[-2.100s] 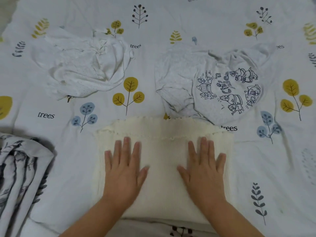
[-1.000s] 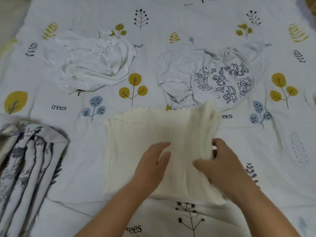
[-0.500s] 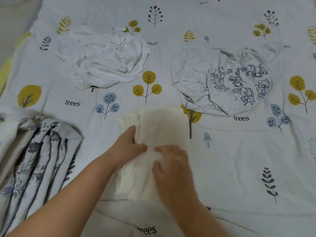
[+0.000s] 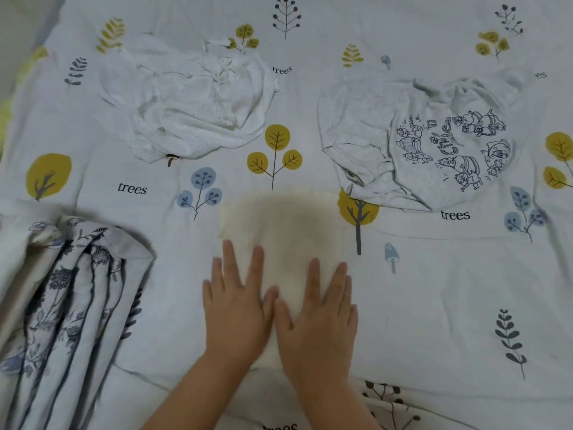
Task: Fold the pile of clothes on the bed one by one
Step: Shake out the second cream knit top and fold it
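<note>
A: Which step is in hand?

B: Pressing flat, I'd say. The cream knit (image 4: 280,231) lies folded into a narrow strip on the bed (image 4: 434,290), at 6 o'clock in the view and near the person. Both palms sit on its near half.

A: Is either hand gripping it?

B: No. The left hand (image 4: 237,308) and the right hand (image 4: 319,315) lie side by side, thumbs touching, fingers spread and straight. They are released, flat on the cloth, grasping nothing.

A: So is this piece done?

B: Nearly, by my reckoning. The strip looks tidy, though its far edge is blurred, so I cannot tell how even the layers are. It may want one more fold, far end to near end, to make a compact packet.

A: And after that?

B: Set it aside and take another. Two pieces wait unfolded: a white top (image 4: 198,107) crumpled at 11 o'clock and a grey tee (image 4: 412,141) with a cartoon print at 1 o'clock, well apart from each other.

A: What does that move call for?

B: Lifting the palms without dragging the knit open, then reaching across it. Either piece must be pulled near and spread flat first. The floral quilt (image 4: 62,305) bunched at 8 o'clock leaves the right side freer for stacking.
</note>
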A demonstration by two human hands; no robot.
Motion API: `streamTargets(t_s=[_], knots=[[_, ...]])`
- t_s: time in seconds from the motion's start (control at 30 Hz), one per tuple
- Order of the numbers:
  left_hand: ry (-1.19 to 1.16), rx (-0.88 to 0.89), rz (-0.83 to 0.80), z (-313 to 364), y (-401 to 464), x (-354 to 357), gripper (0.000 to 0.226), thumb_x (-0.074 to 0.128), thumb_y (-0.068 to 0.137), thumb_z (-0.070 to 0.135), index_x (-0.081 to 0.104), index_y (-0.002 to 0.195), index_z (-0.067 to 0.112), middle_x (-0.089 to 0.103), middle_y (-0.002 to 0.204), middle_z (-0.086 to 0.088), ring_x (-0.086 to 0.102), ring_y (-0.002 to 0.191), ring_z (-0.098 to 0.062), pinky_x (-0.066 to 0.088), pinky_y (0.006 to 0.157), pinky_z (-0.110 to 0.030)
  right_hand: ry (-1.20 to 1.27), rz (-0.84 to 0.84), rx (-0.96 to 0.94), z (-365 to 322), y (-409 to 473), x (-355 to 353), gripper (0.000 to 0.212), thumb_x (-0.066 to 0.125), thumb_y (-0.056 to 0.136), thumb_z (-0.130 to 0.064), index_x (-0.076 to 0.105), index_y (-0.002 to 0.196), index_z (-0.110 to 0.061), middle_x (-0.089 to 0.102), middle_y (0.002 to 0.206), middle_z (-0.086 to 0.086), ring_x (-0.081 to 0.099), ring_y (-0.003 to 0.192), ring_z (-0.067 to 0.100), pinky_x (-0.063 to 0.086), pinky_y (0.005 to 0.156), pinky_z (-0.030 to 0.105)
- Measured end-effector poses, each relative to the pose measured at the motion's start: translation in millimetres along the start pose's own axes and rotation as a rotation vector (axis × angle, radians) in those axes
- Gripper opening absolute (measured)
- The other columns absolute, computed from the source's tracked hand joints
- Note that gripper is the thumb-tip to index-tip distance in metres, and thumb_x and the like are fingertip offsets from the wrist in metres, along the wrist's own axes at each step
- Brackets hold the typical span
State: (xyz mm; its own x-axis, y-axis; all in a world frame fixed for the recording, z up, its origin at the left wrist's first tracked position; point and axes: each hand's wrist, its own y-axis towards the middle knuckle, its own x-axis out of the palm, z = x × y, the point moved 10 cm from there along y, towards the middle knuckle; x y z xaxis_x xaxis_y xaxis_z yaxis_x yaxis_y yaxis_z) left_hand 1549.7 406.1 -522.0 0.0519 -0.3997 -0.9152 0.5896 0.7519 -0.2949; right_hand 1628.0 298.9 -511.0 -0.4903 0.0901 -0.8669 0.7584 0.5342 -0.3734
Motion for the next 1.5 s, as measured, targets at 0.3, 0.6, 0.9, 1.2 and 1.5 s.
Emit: streamTargets(t_s=[0.3,0.6,0.9,1.2,1.5], knots=[[-0.087,0.088,0.011,-2.9,5.4,17.1,0.064,0.033,0.086,0.046,0.029,0.142,0.017,0.016,0.149,-0.031,0.033,0.130,-0.052,0.036,0.102,-0.058,-0.107,-0.033,-0.077,8.9,6.5,16.5,0.066,0.044,0.079,-0.046,0.048,0.136,-0.013,0.043,0.138,0.029,0.054,0.115,0.042,0.052,0.079,0.048],[-0.687,-0.311,-0.026,-43.1,18.1,-1.5,0.097,0.071,0.079,0.029,0.005,0.149,0.017,0.025,0.147,-0.012,0.033,0.132,-0.022,0.035,0.097,-0.031,0.498,-0.084,0.099,35.3,28.0,-1.2,0.081,0.050,0.090,-0.044,-0.003,0.149,-0.030,0.018,0.151,0.005,0.025,0.136,0.020,0.027,0.106,0.034],[-1.072,-0.305,-0.468,-32.0,21.5,14.2,0.034,0.076,0.074,0.013,0.058,0.099,0.026,0.070,0.096,0.006,0.069,0.083,-0.010,0.052,0.058,-0.016,0.665,-0.321,0.283,36.8,31.6,5.3,0.074,0.074,0.074,-0.039,0.035,0.133,-0.016,0.055,0.119,0.003,0.055,0.104,0.021,0.047,0.090,0.037],[-1.137,-0.257,-0.404,-12.0,-26.8,-45.7,0.049,0.080,0.071,0.018,0.055,0.112,0.027,0.070,0.101,0.004,0.069,0.086,-0.010,0.054,0.066,-0.022,0.749,-0.253,0.134,17.7,-15.0,-63.7,0.035,0.072,0.074,-0.027,0.047,0.097,-0.033,0.061,0.095,-0.011,0.060,0.087,0.009,0.053,0.080,0.037],[-1.213,-0.169,-0.226,7.4,-81.3,-172.6,0.054,0.082,0.062,0.021,0.054,0.107,0.035,0.072,0.094,0.011,0.069,0.084,-0.008,0.053,0.063,-0.022,0.771,-0.155,-0.099,-34.9,-73.6,-177.6,0.035,0.073,0.072,-0.028,0.043,0.089,-0.034,0.058,0.089,-0.017,0.056,0.082,0.001,0.046,0.071,0.032]])
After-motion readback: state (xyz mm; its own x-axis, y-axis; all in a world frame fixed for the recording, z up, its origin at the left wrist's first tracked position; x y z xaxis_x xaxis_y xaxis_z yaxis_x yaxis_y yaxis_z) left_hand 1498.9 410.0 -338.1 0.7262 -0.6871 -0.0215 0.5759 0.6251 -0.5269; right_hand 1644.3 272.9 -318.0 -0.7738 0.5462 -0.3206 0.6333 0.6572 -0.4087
